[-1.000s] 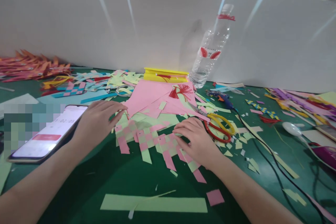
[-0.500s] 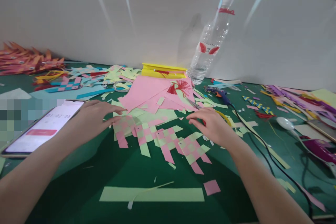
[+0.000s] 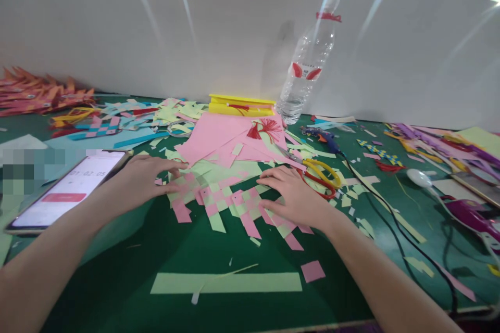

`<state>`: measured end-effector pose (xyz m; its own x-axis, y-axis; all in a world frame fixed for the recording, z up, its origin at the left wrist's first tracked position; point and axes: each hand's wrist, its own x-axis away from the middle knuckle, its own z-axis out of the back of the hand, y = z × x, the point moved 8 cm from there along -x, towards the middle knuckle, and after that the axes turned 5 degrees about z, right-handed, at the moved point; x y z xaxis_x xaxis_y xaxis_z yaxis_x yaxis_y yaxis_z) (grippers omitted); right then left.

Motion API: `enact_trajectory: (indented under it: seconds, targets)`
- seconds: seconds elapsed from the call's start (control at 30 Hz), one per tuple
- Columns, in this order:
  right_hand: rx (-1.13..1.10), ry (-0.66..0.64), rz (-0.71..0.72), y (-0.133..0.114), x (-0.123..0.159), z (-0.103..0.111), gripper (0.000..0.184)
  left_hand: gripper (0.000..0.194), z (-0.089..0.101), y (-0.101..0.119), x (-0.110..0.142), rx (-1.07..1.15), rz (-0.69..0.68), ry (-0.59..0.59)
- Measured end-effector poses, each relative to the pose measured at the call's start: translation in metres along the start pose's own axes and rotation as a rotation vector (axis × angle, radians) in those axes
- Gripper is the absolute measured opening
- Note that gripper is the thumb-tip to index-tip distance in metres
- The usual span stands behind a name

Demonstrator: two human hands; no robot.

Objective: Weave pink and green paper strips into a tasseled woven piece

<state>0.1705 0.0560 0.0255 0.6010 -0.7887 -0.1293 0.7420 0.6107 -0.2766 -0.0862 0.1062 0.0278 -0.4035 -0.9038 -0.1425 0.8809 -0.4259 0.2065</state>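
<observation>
Pink-green weaves point(image 3: 252, 202) are lying by open L hand point(image 3: 136, 179) & open R hand point(image 3: 299, 195), fingers curling loosely, light even touch prob best for keeping 'em flat.

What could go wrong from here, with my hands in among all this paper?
Your right hand is close to the scissors and might knock them. The woven pink-and-green paper pieces overlap, so moving one could drag its neighbors. Your left forearm passes near the phone and may nudge it.
</observation>
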Motion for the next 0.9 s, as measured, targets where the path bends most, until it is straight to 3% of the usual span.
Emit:
enact_trajectory:
  seconds: [0.27, 0.37, 0.53, 0.67, 0.77, 0.9]
  targets:
    - [-0.113, 0.028, -0.029, 0.002, 0.001, 0.0, 0.019, 0.04, 0.007, -0.005, 0.002, 0.232, 0.131, -0.02]
    - [-0.221, 0.052, -0.065, 0.008, 0.001, 0.0, 0.011, 0.037, 0.014, -0.002, 0.002, 0.284, 0.114, 0.01]
    - [-0.43, 0.078, -0.131, 0.012, 0.003, 0.012, 0.014, 0.033, 0.025, -0.003, 0.005, 0.56, 0.131, 0.083]
    - [-0.392, 0.229, -0.134, 0.005, 0.007, 0.046, 0.014, 0.026, 0.044, 0.006, 0.011, 0.796, 0.187, 0.233]
    - [-0.243, 0.367, -0.088, -0.005, 0.011, 0.08, 0.01, 0.021, 0.063, 0.024, 0.013, 0.865, 0.148, 0.37]
    - [0.131, 0.55, 0.114, -0.026, 0.019, 0.123, 0.01, 0.014, 0.086, 0.048, 0.019, 0.75, -0.03, 0.594]
